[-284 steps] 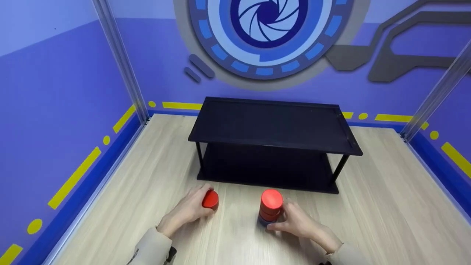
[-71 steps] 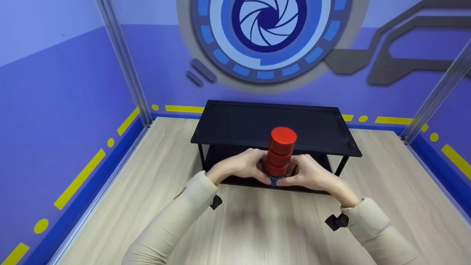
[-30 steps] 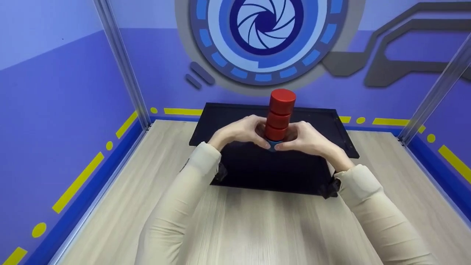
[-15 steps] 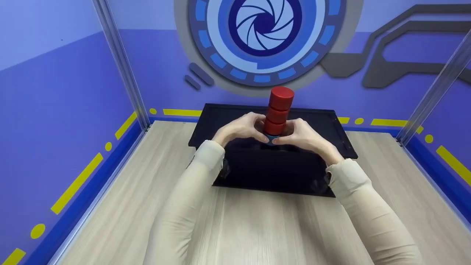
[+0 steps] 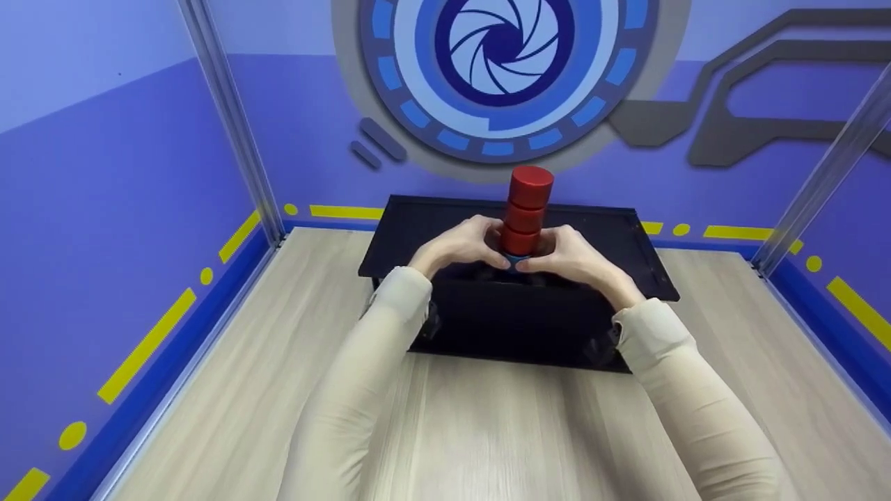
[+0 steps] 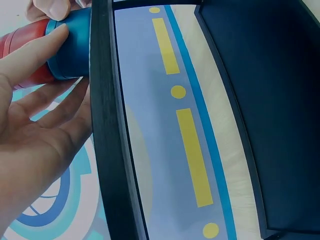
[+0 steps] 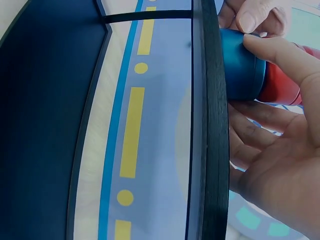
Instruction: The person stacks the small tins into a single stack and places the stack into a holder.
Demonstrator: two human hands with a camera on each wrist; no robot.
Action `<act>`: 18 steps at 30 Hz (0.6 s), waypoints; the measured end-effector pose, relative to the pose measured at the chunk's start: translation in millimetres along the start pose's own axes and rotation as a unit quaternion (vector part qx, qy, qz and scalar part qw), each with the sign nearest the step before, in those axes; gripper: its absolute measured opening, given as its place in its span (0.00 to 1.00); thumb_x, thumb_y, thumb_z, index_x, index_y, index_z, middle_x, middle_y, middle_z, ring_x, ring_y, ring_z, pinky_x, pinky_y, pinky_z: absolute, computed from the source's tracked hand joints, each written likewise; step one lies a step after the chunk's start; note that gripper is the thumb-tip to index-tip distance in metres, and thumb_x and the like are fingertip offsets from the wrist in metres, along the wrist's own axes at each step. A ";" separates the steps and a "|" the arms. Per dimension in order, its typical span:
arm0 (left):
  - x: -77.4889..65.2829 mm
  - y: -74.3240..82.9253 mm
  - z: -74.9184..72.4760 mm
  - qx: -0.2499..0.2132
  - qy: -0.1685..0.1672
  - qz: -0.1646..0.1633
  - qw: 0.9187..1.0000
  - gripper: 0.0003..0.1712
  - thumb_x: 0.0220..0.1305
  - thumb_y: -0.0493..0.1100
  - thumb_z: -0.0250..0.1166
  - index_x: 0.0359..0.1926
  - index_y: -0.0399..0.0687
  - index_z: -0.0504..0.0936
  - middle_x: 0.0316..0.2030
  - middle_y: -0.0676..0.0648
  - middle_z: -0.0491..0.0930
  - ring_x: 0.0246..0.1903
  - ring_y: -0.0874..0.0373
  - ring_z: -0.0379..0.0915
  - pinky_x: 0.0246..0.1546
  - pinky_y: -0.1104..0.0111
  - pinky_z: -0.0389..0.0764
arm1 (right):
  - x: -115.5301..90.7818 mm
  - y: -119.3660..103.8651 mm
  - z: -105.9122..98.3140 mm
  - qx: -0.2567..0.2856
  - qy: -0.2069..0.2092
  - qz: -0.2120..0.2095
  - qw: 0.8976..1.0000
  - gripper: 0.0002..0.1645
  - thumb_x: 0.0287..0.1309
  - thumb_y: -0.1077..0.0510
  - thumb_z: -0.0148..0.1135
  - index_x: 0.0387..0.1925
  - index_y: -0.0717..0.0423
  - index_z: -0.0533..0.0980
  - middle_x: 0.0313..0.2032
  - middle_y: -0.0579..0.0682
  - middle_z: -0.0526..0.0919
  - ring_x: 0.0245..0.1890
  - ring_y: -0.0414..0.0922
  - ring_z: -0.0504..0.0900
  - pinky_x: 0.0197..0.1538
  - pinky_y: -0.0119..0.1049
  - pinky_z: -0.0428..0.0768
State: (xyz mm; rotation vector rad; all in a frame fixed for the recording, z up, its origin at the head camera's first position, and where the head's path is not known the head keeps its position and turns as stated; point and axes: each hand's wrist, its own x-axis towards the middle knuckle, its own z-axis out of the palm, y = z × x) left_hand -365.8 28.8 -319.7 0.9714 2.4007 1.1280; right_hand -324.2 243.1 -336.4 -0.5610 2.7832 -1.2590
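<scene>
A stack of three red cylinders [image 5: 531,186] on a blue cylinder [image 5: 515,260] stands upright between my two hands over the front of the black shelf's upper board [image 5: 431,216]. My left hand [image 5: 463,243] holds the stack low on its left side, thumb on the blue cylinder. From the right side, my right hand [image 5: 578,259] holds it the same way, the two thumbs close together at the front. In the left wrist view the base of the blue cylinder [image 6: 76,42] is right at the edge of the upper board [image 6: 106,125].
Below the upper board is the shelf's lower board [image 5: 515,327], partly hidden by my wrists. The shelf stands on a light wooden table [image 5: 473,431]. Blue and purple panels [image 5: 125,209] enclose the table, with metal posts [image 5: 233,118] at the back corners.
Earlier, my left hand held one red cylinder apart from the right hand's stack on the table. Joined, the stack rose to the upper board. In the last half second it barely moved.
</scene>
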 end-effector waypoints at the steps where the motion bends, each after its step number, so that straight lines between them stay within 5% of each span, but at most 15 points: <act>1: -0.1 0.1 0.1 0.002 0.001 0.000 1.000 0.32 0.53 0.36 0.71 0.61 0.46 0.74 0.53 0.43 0.81 0.49 0.53 0.78 0.52 0.63 0.78 | 0.2 0.3 0.0 -0.003 0.001 0.001 1.000 0.29 0.50 0.50 0.73 0.54 0.54 0.78 0.44 0.55 0.87 0.38 0.42 0.86 0.44 0.32 0.80; 11: -2.7 -0.7 2.6 -0.007 0.010 -0.008 1.000 0.34 0.52 0.36 0.72 0.62 0.46 0.73 0.55 0.45 0.79 0.52 0.54 0.77 0.55 0.62 0.76 | -1.1 1.6 1.5 -0.034 0.005 0.010 0.999 0.30 0.51 0.48 0.72 0.54 0.57 0.77 0.42 0.57 0.86 0.33 0.41 0.83 0.39 0.32 0.78; 18: -9.5 0.3 5.1 -0.001 0.026 -0.016 1.000 0.34 0.53 0.35 0.71 0.62 0.42 0.72 0.55 0.43 0.79 0.52 0.52 0.78 0.55 0.63 0.78 | -12.6 -0.6 -1.1 -0.053 0.017 0.015 0.998 0.32 0.52 0.49 0.71 0.56 0.60 0.75 0.45 0.59 0.85 0.40 0.48 0.84 0.42 0.37 0.80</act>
